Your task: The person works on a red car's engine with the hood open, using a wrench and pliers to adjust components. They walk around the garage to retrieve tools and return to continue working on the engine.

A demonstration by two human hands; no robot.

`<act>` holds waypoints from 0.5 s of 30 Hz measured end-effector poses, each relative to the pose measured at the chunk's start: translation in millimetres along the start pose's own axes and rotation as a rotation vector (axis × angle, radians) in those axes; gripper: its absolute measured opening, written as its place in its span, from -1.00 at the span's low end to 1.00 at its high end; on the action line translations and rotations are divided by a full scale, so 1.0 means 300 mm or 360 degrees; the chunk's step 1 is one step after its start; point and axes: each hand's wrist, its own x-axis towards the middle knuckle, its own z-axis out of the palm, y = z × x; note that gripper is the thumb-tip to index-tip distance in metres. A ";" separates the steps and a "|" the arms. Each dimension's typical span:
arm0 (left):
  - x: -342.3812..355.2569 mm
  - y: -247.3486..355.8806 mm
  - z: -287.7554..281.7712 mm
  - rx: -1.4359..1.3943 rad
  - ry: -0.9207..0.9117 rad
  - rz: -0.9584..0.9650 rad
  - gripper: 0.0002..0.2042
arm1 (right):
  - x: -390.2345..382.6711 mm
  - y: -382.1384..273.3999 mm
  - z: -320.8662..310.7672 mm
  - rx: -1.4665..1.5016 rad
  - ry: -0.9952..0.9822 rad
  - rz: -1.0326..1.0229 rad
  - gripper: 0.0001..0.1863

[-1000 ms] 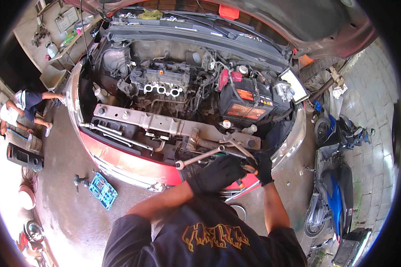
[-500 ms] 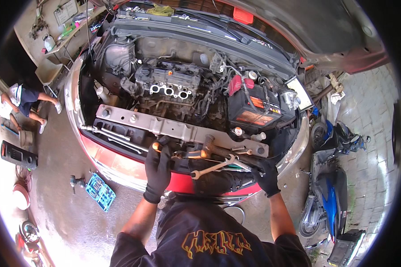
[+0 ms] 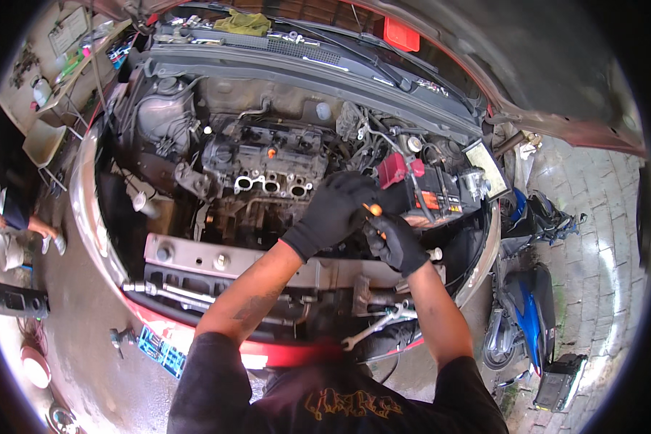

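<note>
And here, up over the open engine bay, an orange-handled tool (image 3: 373, 210) is held between two black-gloved hands, left hand (image 3: 340, 210) and right hand (image 3: 399, 246), set close together. By the right, a lower orange part of it seems to be pinched between thumb and curled fingers; the left is bent over its upper end, but its fingertips are hidden, so how firmly it is closed cannot be told. The step in hand, it is judged, is the handling of this tool; for the next move, a steady hold and a clear line of sight past the knuckles are called for.

Now the count! One tool is gripped. Beyond the left hand, one cylinder head (image 3: 267, 152) is seen, three intake ports (image 3: 271, 186) laid bare. Just past the right hand, one battery (image 3: 445, 201) is topped by one red terminal cover (image 3: 390, 171). Nearer the body than both hands, at least one wrench (image 3: 372, 330) is laid across the car's front; a second cannot be ruled out. Far right of the hands, two motorbikes (image 3: 534, 311) are parked; low to their left, one blue tool case (image 3: 160, 353).
</note>
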 end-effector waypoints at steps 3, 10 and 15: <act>-0.022 -0.188 0.144 -0.0327 0.0000 -0.0777 -0.53 | 0.224 -0.062 -0.081 0.0216 0.0199 -0.0062 -0.89; -0.105 -0.469 0.604 -0.0297 0.0091 -0.1548 -0.28 | 0.570 -0.170 -0.179 -0.0368 0.0209 -0.0834 -0.60; -0.037 -0.606 0.739 -0.0662 0.0386 -0.1479 -0.28 | 0.630 -0.180 -0.200 0.0269 -0.0180 -0.0832 -0.37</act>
